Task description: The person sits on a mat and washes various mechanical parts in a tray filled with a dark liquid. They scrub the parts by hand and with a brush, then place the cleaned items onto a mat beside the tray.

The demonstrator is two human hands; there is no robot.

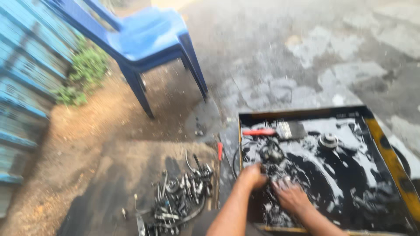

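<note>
The ground (306,57) is the biggest thing here: wet, patchy concrete across the far and right side, turning to bare brown dirt on the left. It gives the widest open room, lying far of the tray and right of the chair.

A blue slatted fence (26,74) closes the left edge, with a green weed clump (85,72) at its foot. A blue plastic chair (148,39) stands at far left-centre, its legs planted where dirt meets concrete.

The black metal tray (385,153) fills the near right, its yellowed right rim running down to the near edge of the view. Inside it lies dark oily liquid with pale foam. Along the tray's far-left wall rests a brush with a red handle (262,132), and a round metal part (328,140) sits far-centre, well apart from the hands.

Left of the tray, on a dark stained patch, lies a heap of greasy metal parts (179,196), with free dirt to its left.

The left hand (253,175) is curled closed around a dark oily part (272,154) near the tray's left wall. The right hand (291,196), just beside it, presses down with fingers spread over wet parts; blur hides whether it grips anything.
</note>
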